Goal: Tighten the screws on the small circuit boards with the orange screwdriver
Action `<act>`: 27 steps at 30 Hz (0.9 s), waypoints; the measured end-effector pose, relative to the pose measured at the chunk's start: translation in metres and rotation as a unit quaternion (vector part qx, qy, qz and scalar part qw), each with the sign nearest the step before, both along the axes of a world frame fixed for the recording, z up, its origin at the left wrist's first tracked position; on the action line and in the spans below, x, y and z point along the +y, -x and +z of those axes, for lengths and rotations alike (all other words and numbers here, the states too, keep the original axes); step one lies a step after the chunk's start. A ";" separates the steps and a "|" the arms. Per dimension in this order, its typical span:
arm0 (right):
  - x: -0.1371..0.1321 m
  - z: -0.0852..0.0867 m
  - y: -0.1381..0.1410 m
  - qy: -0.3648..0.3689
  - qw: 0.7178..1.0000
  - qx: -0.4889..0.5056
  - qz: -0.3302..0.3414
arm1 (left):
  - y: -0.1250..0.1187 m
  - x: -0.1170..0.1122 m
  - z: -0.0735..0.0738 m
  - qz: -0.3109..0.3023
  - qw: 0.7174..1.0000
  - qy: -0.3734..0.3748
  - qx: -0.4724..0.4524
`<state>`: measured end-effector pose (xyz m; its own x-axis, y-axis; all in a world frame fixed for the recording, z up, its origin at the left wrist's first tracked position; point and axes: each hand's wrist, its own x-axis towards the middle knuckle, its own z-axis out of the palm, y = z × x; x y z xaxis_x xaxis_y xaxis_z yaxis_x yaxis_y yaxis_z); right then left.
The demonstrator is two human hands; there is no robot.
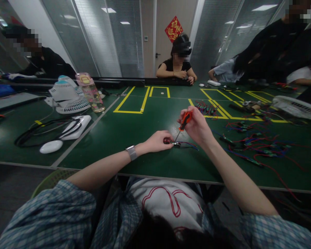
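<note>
An orange-and-black screwdriver point(186, 120) is gripped in my right hand point(198, 125), its shaft slanting down to the left. The tip meets, or nearly meets, a small circuit board point(177, 144) lying on the green table. My left hand point(159, 141) rests on the tabletop with its fingers curled, steadying the board's left end. A small dark red, rounded piece point(167, 140) shows between those fingers; its kind is unclear. Thin red and blue wires point(190, 144) trail from the board to the right. Part of the board is hidden by my left fingertips.
Several wired circuit boards point(251, 138) spread over the right side, with a bundle of more point(206, 108) beyond my right hand. On the left are a white fan point(67, 100), a drink bottle point(92, 93), a white mouse point(51, 146) and black cable point(28, 133). Co-workers sit around.
</note>
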<state>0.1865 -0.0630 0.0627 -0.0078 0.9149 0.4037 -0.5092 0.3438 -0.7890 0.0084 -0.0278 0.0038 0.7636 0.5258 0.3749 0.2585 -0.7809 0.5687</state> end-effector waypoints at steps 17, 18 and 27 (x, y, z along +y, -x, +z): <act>0.003 0.000 -0.002 -0.029 0.999 -0.034 -0.004 | 0.001 0.000 0.000 -0.002 1.000 0.005 0.000; 0.002 0.000 -0.002 -0.029 0.999 -0.037 0.000 | 0.001 0.000 0.000 -0.003 1.000 0.005 -0.002; -0.001 0.001 0.000 -0.020 0.999 -0.029 0.039 | 0.001 -0.001 0.003 -0.005 1.000 0.002 0.012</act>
